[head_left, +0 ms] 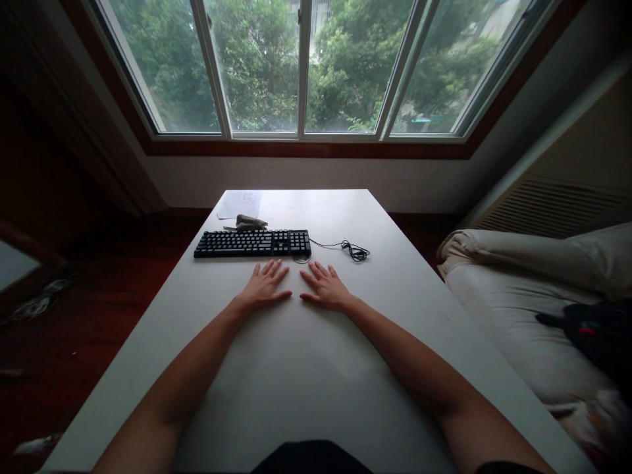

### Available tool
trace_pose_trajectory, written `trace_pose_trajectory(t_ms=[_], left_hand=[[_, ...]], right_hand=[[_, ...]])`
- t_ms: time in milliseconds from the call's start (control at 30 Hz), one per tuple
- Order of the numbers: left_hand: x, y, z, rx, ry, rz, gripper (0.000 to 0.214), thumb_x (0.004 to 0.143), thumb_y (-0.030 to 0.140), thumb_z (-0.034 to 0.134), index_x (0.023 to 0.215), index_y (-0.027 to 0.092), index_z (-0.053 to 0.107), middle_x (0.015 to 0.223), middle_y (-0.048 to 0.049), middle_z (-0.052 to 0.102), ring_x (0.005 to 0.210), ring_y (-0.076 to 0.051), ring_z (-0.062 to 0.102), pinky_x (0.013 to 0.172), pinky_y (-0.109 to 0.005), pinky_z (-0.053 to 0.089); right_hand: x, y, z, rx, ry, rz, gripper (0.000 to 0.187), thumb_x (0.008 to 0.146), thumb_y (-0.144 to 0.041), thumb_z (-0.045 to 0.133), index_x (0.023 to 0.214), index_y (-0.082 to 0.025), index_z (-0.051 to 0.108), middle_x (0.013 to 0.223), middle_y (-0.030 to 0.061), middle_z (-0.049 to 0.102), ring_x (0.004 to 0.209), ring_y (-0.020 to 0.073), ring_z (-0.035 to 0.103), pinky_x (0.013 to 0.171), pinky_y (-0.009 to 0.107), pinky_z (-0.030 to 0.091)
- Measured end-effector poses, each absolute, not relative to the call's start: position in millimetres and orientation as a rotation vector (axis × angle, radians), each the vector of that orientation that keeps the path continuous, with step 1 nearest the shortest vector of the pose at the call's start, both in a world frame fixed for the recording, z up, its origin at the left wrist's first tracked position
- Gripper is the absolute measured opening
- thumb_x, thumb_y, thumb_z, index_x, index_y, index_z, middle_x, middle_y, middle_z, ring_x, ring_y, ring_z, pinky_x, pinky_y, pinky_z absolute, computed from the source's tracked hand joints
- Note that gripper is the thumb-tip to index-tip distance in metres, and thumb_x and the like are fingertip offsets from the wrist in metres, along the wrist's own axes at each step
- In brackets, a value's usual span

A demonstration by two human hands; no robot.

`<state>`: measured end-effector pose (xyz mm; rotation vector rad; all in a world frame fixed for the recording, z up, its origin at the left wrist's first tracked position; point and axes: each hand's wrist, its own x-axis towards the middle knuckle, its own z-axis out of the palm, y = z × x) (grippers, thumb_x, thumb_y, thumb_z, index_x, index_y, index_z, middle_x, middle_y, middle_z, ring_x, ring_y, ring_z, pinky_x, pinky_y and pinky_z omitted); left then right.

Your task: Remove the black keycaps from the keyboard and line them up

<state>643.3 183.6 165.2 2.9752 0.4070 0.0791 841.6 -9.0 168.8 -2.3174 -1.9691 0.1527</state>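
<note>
My left hand (266, 285) lies flat on the white table (296, 368), palm down with its fingers spread. Beside it my right hand (324, 286) rests the same way, a small gap between the two thumbs. Neither hand holds anything. Just beyond my fingertips is a black keyboard (251, 243), lying lengthwise across the table and nearer to my left hand. From its right end a thin black cable runs to a coiled bundle (355, 251), ahead and to the right of my right hand.
Behind the keyboard sits a greyish-brown object (250, 222), its kind unclear, near a sheet of paper (239, 205) at the far left corner. A sofa or bed (498, 296) with a black item (592, 336) stands to the right. A wide window (301, 72) fills the wall ahead.
</note>
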Motion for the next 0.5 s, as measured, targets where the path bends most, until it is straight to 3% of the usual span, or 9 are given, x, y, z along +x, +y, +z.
trace_pose_trajectory(t_ms=[500], left_hand=[[636.2,179.9,171.6,2.957,0.438,0.099,0.086,0.091,0.079,0.038,0.162,0.031,0.029,0.171,-0.0091,0.019,0.158,-0.035,0.015,0.125,-0.059,0.009]], right_hand=[[840.5,-9.2,173.2,-2.299,-1.947,0.116,0.084,0.094,-0.079,0.031,0.161,-0.029,0.034,0.171,0.0102,0.019,0.157,0.0328,0.017,0.126,0.056,0.011]])
